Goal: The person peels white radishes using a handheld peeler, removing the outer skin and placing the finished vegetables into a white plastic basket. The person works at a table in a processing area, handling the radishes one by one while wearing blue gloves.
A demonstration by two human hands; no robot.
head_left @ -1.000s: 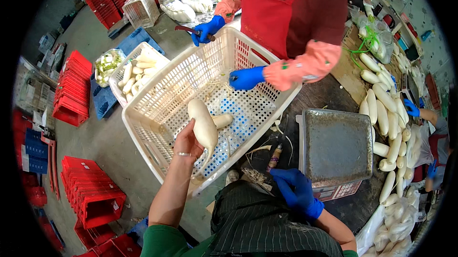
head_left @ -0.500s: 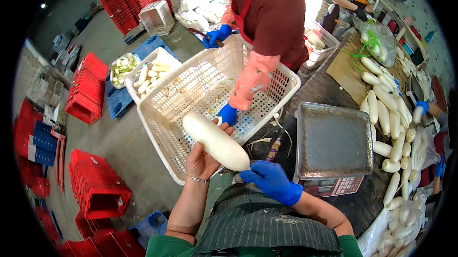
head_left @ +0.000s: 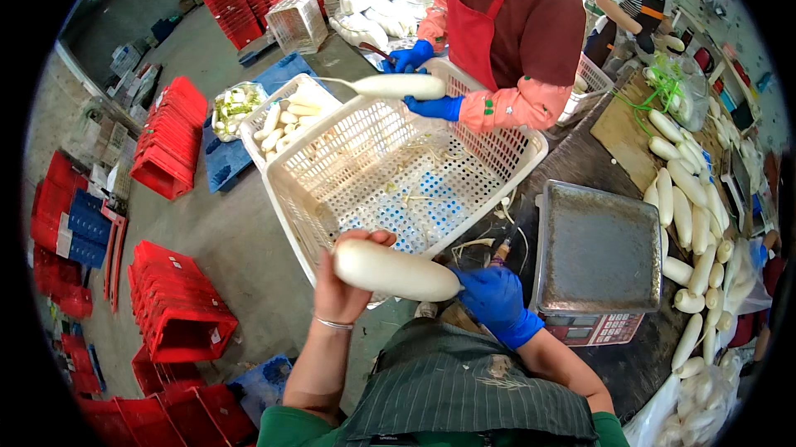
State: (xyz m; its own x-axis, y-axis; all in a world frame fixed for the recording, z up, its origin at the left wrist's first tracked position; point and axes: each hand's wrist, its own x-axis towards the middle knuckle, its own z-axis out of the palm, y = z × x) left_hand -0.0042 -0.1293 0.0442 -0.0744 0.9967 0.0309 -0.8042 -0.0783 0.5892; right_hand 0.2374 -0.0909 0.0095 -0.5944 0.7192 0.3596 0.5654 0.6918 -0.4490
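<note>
A thick white radish (head_left: pixel 396 269) lies almost level between my two hands, above the near rim of a big white perforated crate (head_left: pixel 497 138). My bare left hand (head_left: pixel 338 288) wraps its blunt left end, with fingers partly hidden behind it. At the narrow right end, my blue-gloved right hand (head_left: pixel 500 306) pinches the tip. Across the crate, a person in a red apron holds another long radish (head_left: pixel 400 86) with a thin root in blue gloves. A dark curved tool handle (head_left: pixel 375 51) shows by that person's far glove. Root scraps lie on the crate's floor.
A scale with a metal pan (head_left: pixel 597 248) stands right of my right hand on the dark table. Many radishes (head_left: pixel 684 215) are heaped beyond it. Red stacked crates (head_left: pixel 178 302) stand on the floor to the left. Another person (head_left: pixel 638 7) works at the far right.
The radish in my hands has turned closer to level, and my left hand has shifted to its end. The other person has lifted a radish out of the crate. The view has shifted slightly.
</note>
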